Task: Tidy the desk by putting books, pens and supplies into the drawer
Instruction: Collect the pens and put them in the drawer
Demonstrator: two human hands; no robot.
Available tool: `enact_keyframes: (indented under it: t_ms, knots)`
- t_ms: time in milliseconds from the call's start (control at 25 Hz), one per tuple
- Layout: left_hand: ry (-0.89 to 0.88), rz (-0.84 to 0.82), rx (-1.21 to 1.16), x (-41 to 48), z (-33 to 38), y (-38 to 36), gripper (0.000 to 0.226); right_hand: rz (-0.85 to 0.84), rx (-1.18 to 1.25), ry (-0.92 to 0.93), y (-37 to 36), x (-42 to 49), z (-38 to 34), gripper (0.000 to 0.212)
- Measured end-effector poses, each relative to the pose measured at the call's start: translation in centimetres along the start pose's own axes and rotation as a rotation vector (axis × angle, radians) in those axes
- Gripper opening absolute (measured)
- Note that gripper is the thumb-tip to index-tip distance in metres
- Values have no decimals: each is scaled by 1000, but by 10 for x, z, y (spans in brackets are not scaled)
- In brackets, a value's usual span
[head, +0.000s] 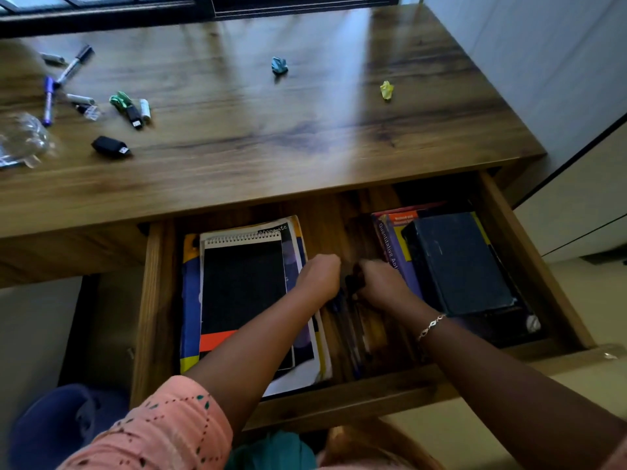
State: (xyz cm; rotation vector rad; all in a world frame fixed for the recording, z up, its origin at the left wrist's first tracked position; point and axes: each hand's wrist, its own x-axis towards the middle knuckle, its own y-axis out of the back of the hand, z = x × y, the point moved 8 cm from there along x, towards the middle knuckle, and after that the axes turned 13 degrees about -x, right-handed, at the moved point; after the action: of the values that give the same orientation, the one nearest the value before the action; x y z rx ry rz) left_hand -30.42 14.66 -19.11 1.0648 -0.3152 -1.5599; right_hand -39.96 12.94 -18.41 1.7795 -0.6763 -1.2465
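Though right hand (383, 284) grips dark item (355, 282) in drawer (154, 317), left hand (319, 276) fingers hidden.

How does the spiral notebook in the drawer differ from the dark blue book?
The spiral notebook has a wire binding along its top edge and a black cover with an orange band; the dark blue book is plain. The notebook lies left in the drawer, the book right. The notebook looks thin, the book thick. Both lie flat on top of other books.

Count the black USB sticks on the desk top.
2: one USB stick near the front left edge, another behind it, by the green wad. Others may be hidden.
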Motion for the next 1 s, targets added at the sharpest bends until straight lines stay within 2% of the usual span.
enact_keyframes:
  t_ms: [120, 360, 520, 680, 1000]
  knots:
    - [-32, -21, 5, -2, 4, -5, 22, -48, -13, 58, -10, 10, -4, 67]
    - [-100, 2, 101, -8, 9, -12, 22, -97, -53, 95, -28, 2, -5, 78]
    - [-130, 3, 73, -10, 10, -14, 28, -81, -19, 121, -24, -2, -6, 73]
    - [-149, 0, 63, -10, 14, -16, 31, -73, -2, 79, -26, -4, -1, 80]
    - [-162, 5, 66, -8, 11, -17, 31, -66, 40, 41, -24, -9, -1, 67]
